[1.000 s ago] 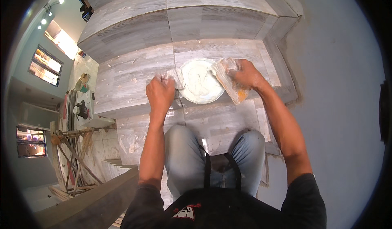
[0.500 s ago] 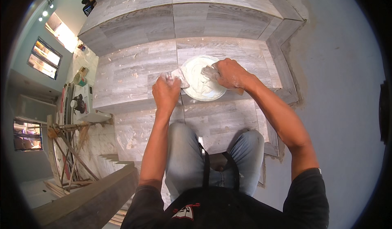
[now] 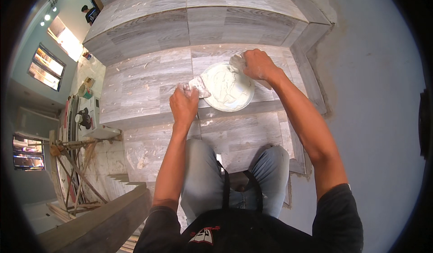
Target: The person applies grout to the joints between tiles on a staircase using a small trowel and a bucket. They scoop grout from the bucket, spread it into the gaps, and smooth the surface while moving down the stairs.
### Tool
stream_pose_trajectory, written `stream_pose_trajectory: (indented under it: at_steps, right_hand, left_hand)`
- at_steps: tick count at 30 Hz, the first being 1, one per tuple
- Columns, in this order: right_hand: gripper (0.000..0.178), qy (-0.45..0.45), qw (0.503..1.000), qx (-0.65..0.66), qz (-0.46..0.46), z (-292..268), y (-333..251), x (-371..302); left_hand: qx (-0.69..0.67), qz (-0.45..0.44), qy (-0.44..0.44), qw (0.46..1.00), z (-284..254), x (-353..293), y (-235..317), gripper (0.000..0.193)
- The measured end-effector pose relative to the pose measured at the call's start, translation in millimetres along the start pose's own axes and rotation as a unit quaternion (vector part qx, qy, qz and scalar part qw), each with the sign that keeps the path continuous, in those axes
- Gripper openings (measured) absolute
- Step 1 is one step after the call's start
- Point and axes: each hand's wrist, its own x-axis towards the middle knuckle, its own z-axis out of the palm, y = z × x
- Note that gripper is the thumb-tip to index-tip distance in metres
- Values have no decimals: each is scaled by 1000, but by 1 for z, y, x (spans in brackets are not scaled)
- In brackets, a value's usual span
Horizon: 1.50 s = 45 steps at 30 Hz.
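A round white tub (image 3: 249, 100) of creamy white paste (image 3: 228, 86) rests on a wood-look tiled step. My left hand (image 3: 184, 100) is closed around a flat, paste-smeared scraper (image 3: 200, 86), whose blade reaches the tub's left rim. At the far right rim, my right hand (image 3: 259, 64) grips a putty knife (image 3: 237, 63); its paste-coated blade is over the edge of the paste. Part of the knife's handle shows below my right hand, and the rest is hidden by the fingers.
Tiled steps (image 3: 149, 30) rise ahead, with chips of debris scattered on them. A grey wall (image 3: 370, 95) stands on the right. At lower left runs a beam-like railing (image 3: 99, 217). Beyond it are a white appliance (image 3: 92, 115), timber supports (image 3: 74, 163) and a distant person (image 3: 90, 14).
My right hand has lifted the putty knife from the middle of the paste to the tub's far rim. My left hand and its scraper stay at the left rim.
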Motion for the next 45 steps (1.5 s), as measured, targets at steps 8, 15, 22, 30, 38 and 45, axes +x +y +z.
stream_pose_trajectory:
  at_steps: [8,15,22,30,38,45]
  right_hand:
    - [31,-27,1000,-13,-11,3,4,8]
    - [31,-3,1000,24,-5,10,13,10]
    - [31,-17,997,79,4,7,7,5]
    - [40,63,850,512,107,4,75,-89]
    - [30,295,783,512,195,-49,114,-181]
    - [20,310,928,-114,174,-128,100,-160]
  left_hand:
    - [-20,21,26,999,5,-2,-4,24]
    - [-56,9,37,998,11,1,-7,22]
    - [-87,46,55,994,17,2,-20,15]
    - [-65,17,42,997,2,14,-31,31]
    - [-7,59,78,995,-17,28,-75,29]
    - [15,87,105,991,-12,30,-86,26]
